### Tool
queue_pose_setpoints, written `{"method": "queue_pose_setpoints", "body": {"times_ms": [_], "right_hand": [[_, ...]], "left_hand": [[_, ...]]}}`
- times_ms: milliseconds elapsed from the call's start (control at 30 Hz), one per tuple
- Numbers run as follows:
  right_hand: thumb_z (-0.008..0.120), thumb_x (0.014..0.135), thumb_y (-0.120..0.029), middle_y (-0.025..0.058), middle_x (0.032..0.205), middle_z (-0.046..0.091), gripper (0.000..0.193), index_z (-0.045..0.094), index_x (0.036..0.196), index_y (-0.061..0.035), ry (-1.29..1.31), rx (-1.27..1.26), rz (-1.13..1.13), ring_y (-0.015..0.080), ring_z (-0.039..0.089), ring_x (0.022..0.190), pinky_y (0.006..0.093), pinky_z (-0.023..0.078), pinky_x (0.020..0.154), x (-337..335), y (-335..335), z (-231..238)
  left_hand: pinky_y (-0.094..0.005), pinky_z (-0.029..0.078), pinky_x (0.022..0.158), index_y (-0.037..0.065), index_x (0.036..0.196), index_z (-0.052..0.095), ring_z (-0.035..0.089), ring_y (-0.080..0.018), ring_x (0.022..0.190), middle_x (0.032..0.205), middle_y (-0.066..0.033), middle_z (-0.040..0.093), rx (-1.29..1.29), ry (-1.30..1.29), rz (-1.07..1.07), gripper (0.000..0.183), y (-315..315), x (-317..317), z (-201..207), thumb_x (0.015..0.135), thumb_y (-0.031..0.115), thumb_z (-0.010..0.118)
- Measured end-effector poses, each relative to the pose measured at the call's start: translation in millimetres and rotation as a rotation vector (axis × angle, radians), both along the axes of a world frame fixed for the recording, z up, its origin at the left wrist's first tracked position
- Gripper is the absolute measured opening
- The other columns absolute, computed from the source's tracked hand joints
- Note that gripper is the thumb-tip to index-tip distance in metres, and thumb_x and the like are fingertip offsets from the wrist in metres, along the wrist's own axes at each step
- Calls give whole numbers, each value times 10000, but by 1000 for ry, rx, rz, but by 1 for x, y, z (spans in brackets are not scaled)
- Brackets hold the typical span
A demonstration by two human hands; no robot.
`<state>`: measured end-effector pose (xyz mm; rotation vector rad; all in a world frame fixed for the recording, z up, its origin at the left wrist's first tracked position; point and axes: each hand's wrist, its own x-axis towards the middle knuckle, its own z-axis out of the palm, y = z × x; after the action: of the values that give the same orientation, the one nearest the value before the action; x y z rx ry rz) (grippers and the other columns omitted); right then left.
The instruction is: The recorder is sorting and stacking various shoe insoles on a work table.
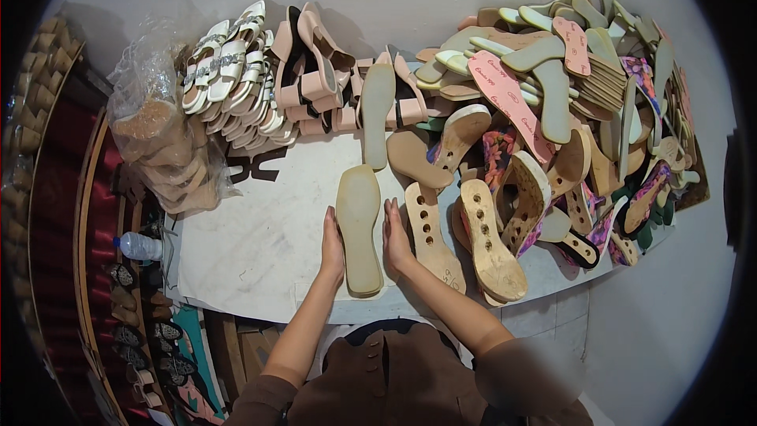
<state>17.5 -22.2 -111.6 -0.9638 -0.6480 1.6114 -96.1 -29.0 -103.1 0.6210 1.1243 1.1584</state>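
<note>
We log a clear plastic bag (162, 55) of tan pieces (148, 126), white strappy sandals (233, 59), pale pink wide-strap sandals (318, 84), then hole-punched tan wooden shoe bases (438, 259) crowding the right hand (398, 244). Smooth, olive-beige, narrow-waisted flat sole (359, 229) lies lengthwise on the white tabletop (252, 244) between left hand (333, 244) and right; fingers straight, unclamped, contact we can't tell.

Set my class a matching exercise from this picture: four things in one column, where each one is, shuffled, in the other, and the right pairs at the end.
Things
1. One pale green sole
2. White sandals
3. Plastic bottle
4. Clear plastic bag

Places
A. Blue-capped, left of the table
B. Between the left hand and the right hand
C. At the far left of the table, with tan pieces inside
D. Bunched between the bag and the pink shoes

Pairs: 1-B; 2-D; 3-A; 4-C
</note>
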Motion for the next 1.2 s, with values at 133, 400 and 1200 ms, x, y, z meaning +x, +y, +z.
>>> {"method": "queue_pose_setpoints", "body": {"times_ms": [133, 400, 1200], "right_hand": [[223, 956, -359, 113, 1467, 46, 596, -18, 1396, -37, 30, 31, 5, 210, 77, 1346, 299, 89, 1086, -4, -16, 0], [210, 962, -337, 114, 1465, 67, 578, -11, 1396, -27, 33, 78, -38, 208, 97, 1343, 290, 100, 1086, -4, -24, -12], [422, 888, -269, 237, 1399, 182, 627, 143, 1355, 43, -701, 152, -93, 330, 194, 1303, 339, 183, 1056, 2, 57, 33]], "left_hand": [[-308, 290, 1022, 49, 1390, 148, 318, -200, 1259, 1399, -107, 269, 57, 104, 15, 587, -19, 7, 5, 951, 438, 183], [-300, 186, 1070, 55, 1403, 66, 182, -198, 1326, 1461, -98, 112, -22, 184, -22, 595, -36, 8, 25, 953, 427, 180], [-320, 183, 1061, 22, 1356, 245, 243, -241, 1303, 1398, -146, 272, 66, 321, 42, 577, 39, -4, 18, 947, 427, 215]]}}
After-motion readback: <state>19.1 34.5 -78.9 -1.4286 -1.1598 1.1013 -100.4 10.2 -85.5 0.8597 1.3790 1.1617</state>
